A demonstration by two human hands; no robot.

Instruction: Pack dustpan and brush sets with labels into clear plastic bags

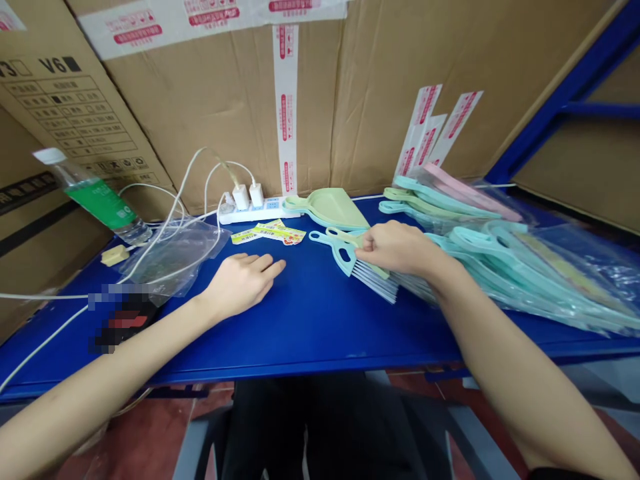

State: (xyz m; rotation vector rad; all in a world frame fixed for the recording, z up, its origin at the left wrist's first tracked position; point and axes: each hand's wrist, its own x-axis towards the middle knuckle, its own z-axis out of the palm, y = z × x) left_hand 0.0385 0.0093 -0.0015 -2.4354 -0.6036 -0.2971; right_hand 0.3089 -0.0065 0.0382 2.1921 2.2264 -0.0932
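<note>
My left hand [245, 283] rests on the blue table with its fingers loosely stretched and nothing in them. Just beyond it lie several yellow-green printed cards [270, 231]. My right hand [397, 248] is closed over a pale green hand brush [341, 235], and its fingertips hide part of that brush. A light blue hand brush [346, 265] with grey bristles lies against it, nearer to me. Behind them sits a pale green dustpan [336, 207], its handle pointing left.
Light blue dustpans in clear plastic [510, 267] fill the right side, with a pink dustpan [470, 191] behind. A power strip [260, 211] with white chargers stands by the cardboard wall. Left are a bottle [103, 200], cables, a plastic bag [173, 257] and a blurred dark item [125, 320].
</note>
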